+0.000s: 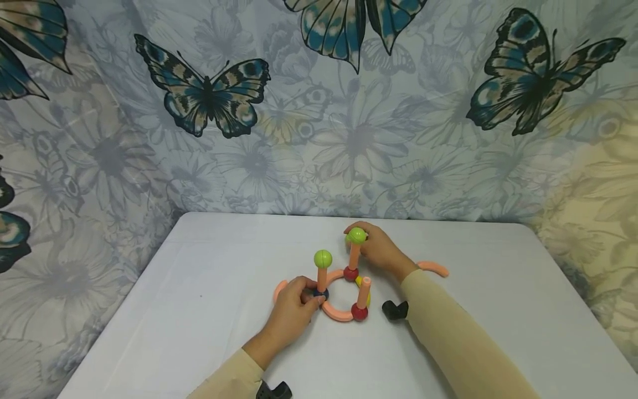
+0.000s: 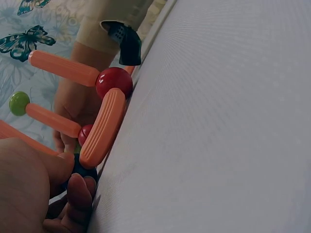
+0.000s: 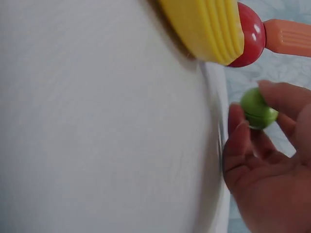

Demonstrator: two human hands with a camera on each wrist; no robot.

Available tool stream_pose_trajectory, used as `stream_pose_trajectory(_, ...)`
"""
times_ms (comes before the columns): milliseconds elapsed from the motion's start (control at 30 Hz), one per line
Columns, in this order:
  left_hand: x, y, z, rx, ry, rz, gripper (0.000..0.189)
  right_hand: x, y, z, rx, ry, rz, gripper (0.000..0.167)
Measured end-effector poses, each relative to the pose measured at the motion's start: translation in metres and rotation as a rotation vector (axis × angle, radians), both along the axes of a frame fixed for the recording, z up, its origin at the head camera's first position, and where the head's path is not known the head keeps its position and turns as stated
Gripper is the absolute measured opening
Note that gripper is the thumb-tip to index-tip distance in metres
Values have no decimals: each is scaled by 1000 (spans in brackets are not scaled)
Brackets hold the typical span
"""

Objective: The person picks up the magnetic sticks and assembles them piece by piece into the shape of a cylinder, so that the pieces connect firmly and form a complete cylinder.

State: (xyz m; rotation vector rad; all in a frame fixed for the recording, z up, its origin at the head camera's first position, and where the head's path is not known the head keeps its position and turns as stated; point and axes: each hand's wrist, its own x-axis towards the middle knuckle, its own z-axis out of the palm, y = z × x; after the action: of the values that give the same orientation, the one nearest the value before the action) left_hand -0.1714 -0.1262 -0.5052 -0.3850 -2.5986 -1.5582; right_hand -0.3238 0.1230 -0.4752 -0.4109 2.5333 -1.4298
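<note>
A ring of curved orange pieces and a yellow curved piece lies on the table, joined by balls. My left hand pinches the dark blue ball at the ring's left, from which an orange stick rises to a green ball. At the back, a red ball bears a stick topped by another green ball. The front red ball carries a bare-topped upright orange stick. Behind the ring, my right hand holds a separate green ball between thumb and fingers.
One loose orange curved piece lies beyond my right forearm. Another orange curved piece shows behind my left hand. The white table backs onto a wall covering printed with butterflies. Black wrist mounts stick out from the sleeves.
</note>
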Motion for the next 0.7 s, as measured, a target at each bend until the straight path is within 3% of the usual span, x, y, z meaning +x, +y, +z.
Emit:
stream_pose_trajectory(167, 1, -1, -1, 7, -2, -10, 23, 12, 7, 17, -42, -53, -80, 34)
stream_pose_trajectory(367, 2, 0, 0, 14, 4, -8, 22, 30, 21, 40, -157, -3, -115, 37)
stream_pose_trajectory(700, 3, 1, 1, 27, 12, -13, 22, 70, 51, 64, -299, 78, -167, 41)
